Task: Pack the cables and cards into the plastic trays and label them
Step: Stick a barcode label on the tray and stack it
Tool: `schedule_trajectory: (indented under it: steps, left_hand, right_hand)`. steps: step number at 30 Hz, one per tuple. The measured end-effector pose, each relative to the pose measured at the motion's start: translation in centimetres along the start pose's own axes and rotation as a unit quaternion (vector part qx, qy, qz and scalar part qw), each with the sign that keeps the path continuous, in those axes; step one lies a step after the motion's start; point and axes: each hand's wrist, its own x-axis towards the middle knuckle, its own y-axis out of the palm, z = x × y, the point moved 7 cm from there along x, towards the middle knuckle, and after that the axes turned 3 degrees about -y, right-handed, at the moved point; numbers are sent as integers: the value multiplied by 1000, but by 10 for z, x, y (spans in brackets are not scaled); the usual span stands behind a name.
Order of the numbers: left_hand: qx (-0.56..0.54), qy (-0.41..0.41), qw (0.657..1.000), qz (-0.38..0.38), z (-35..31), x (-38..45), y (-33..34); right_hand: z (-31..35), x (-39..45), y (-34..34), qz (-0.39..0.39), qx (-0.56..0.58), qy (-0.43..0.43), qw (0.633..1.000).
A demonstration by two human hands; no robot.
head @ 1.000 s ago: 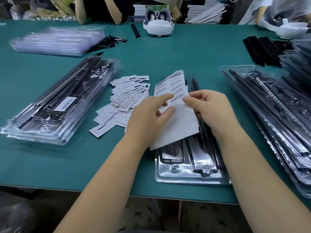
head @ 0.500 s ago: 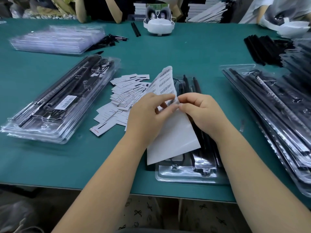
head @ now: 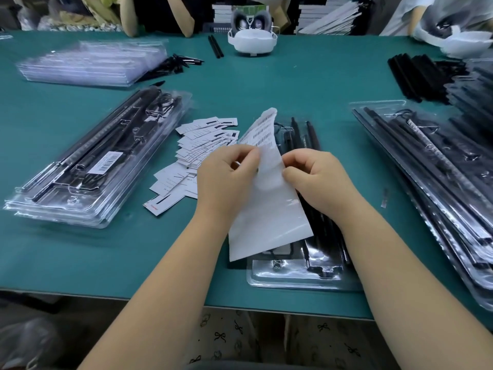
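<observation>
Far L, 10 o'clock: stack of clear trays (head: 90, 64) w/ loose black pens (head: 177, 64) at its R edge. Below it, 9 o'clock: packed trays (head: 88, 166), stacked, black cables inside, barcode label (head: 105, 162) on the top one. Next R, just L of centre: cards (head: 197, 156), a fanned white pile on the green table (head: 106, 257).

Centre: L hand (head: 226, 180) & R hand (head: 317, 180) both hold the label sheet (head: 266, 209), tilted up, barcodes showing at its top end. L fingers curled, pinching the sheet's L edge near the barcodes; R thumb and fingers curled on its R edge. Whether a single label is being lifted — can't tell. Under the sheet, 6 o'clock near table edge: tray (head: 301, 279) w/ black cables.

12 o'clock: white headset (head: 252, 40). R side, 3 o'clock: more filled trays (head: 440, 182), overlapping; black sticks (head: 416, 73) at 2 o'clock.
</observation>
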Motion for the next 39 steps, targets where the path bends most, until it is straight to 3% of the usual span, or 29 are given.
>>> schedule_trajectory:
  steps: [6,9,13,15,20,23,29,32,36,39]
  left_hand:
    - [-170,-84,981,-52,6,3,-11]
    - [-242,-108,964,-26,9,4,-9]
    - [-131,17,991,10,-6,-1,-2]
    - [-58,83,995,18,-14,-7,4]
    - [57,268,962,-1,-32,-22,6]
    - [81,296,952,8,-32,-25,10]
    - [134,198,969,59,-21,-18,16]
    - [207,136,968,34,-11,-13,9]
    - [367,-42,929,-23,19,1,-19]
    - [402,-71,913,20,27,2,-17]
  right_hand:
    - [-13,3,-4,-13,-1,47,999]
    - [-15,3,-3,-17,-19,49,998]
    - [-18,7,-17,-113,-61,46,991]
    - [-18,8,-26,-152,-24,50,987]
    - [-23,6,-18,-109,144,129,975]
    - [-22,6,-19,-108,215,122,963]
    - [-31,4,-27,-166,212,128,955]
    - [-33,4,-29,-177,214,138,951]
    - [-34,4,-30,-180,234,139,945]
    - [-33,5,-29,-181,274,139,934]
